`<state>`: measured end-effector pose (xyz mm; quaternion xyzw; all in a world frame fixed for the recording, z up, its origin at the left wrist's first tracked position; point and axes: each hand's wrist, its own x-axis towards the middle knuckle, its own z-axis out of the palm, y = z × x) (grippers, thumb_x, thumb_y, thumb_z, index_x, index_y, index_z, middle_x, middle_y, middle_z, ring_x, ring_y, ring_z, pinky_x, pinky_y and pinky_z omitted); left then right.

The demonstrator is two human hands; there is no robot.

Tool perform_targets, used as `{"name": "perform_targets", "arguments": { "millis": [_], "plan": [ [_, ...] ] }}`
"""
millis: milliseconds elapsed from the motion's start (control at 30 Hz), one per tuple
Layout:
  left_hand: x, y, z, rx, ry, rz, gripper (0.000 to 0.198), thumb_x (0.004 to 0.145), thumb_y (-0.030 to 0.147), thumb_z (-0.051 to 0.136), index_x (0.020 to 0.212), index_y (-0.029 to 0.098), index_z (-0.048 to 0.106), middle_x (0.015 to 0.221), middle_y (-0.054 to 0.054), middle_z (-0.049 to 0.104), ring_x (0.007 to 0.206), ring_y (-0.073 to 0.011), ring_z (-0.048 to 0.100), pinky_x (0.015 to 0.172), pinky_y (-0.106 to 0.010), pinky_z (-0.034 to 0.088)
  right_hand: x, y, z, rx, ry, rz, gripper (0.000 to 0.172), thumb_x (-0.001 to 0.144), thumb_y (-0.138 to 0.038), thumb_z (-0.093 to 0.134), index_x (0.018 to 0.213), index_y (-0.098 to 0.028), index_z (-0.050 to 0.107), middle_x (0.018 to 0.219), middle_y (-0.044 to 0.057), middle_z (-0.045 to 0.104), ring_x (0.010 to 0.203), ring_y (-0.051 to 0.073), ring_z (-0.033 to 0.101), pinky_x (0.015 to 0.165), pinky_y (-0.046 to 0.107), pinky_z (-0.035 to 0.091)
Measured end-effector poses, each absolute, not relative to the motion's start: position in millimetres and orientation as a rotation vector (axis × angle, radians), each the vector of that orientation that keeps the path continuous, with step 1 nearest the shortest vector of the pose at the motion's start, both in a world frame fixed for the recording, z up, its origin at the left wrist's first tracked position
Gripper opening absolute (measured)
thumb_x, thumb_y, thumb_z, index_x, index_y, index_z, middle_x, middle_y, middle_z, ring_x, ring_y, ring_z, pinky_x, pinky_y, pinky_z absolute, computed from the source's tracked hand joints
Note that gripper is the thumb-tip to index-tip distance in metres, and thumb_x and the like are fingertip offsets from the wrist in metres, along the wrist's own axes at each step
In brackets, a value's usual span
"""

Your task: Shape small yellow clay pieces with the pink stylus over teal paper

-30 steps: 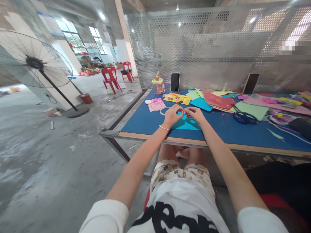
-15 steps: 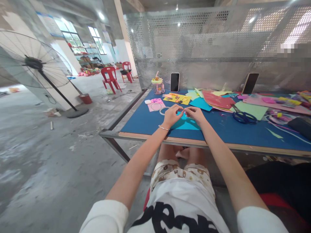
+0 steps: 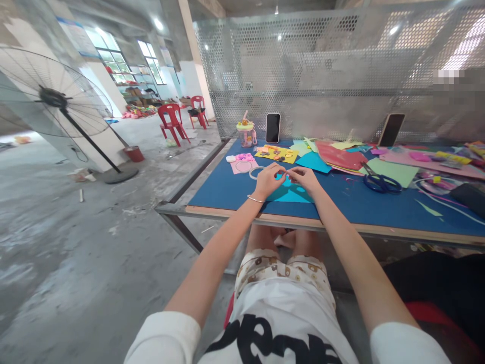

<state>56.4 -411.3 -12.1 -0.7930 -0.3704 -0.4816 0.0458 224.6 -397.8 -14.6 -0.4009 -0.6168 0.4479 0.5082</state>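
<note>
My left hand [image 3: 270, 181] and my right hand [image 3: 303, 179] meet fingertip to fingertip just above a bright blue paper sheet [image 3: 290, 194]. Both are closed in a pinch, and whatever sits between the fingertips is too small to make out. A pale ring [image 3: 253, 173], perhaps a roll of tape, lies left of my left hand. Behind it, a pink paper [image 3: 242, 167] carries small pink and white pieces. Beyond my hands, a yellow card [image 3: 286, 155] holds small orange and brown pieces.
Blue-handled scissors [image 3: 382, 183] lie to the right, by a green sheet [image 3: 401, 172] and a red sheet [image 3: 341, 155]. A phone [image 3: 273, 128] and a lidded cup [image 3: 246, 134] stand at the back before a perforated metal screen [image 3: 318, 71]. A second phone [image 3: 391, 130] leans farther right.
My fingertips have shifted very slightly, still pinched together over the blue paper. Nothing else on the table has visibly moved.
</note>
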Motion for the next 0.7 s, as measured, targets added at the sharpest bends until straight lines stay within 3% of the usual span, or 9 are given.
{"name": "perform_targets", "arguments": {
  "millis": [700],
  "plan": [
    [56.7,-410.3,-11.7,-2.434,-1.145,-1.470,0.008,0.085,0.025,0.056,0.087,0.019,0.061,0.084,0.000,0.059,0.067,-0.0091,0.052,0.063,-0.021,0.041,224.3,-396.8,-14.9,-0.985,-1.478,1.076,0.041,0.059,-0.055,0.074,0.078,-0.019,0.069,0.064,0.001,0.062,0.057,0.011,0.055,0.057,0.024,0.050]
  ]
}}
